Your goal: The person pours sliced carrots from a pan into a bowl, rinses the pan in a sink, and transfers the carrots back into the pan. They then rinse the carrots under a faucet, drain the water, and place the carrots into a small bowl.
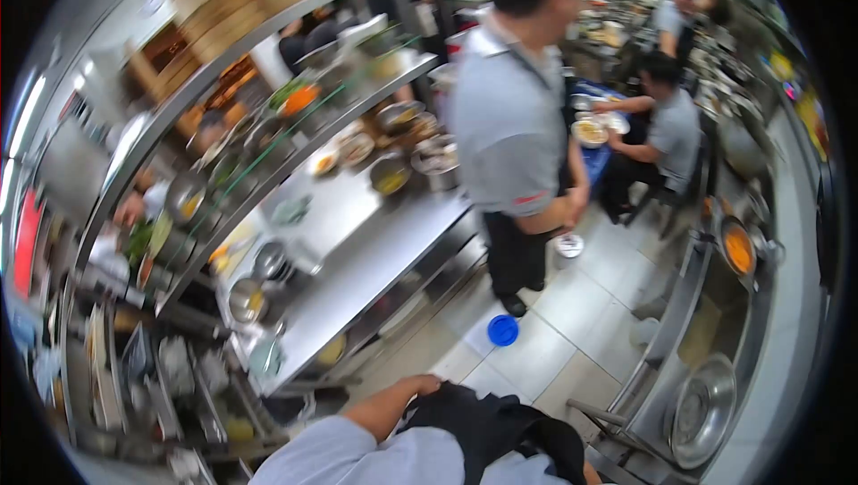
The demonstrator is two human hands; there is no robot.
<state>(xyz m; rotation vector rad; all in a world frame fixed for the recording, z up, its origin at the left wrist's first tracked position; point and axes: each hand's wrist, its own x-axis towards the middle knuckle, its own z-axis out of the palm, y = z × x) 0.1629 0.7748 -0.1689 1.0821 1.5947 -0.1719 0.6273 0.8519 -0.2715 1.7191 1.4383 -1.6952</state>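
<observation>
While a pale sleeve [326, 451] reached up from the bottom of the view, the person's left hand [427, 384] lay at the upper left edge of a black apron [487, 418], which hung across the person's front; whether its fingers were gripping the cloth or only resting against it, I could not tell. The right hand was out of view, with just a sliver of right forearm [592, 474] showing beside the cloth at the bottom edge.

Beyond the apron, a round blue object [503, 330] sat on the tiled floor [536, 355], near the shoes of a standing co-worker [509, 118]. To the left ran a steel table [384, 239] bearing metal bowls, among them one with yellow contents [391, 177], beneath a metal shelf [362, 96] holding more food. Farther off, a seated co-worker [675, 132] had both hands near a bowl of yellowish food [590, 133] at a blue table [593, 163]. On the right, a wide steel basin [704, 409] stood near a sink, below a pan with orange contents [738, 248].
</observation>
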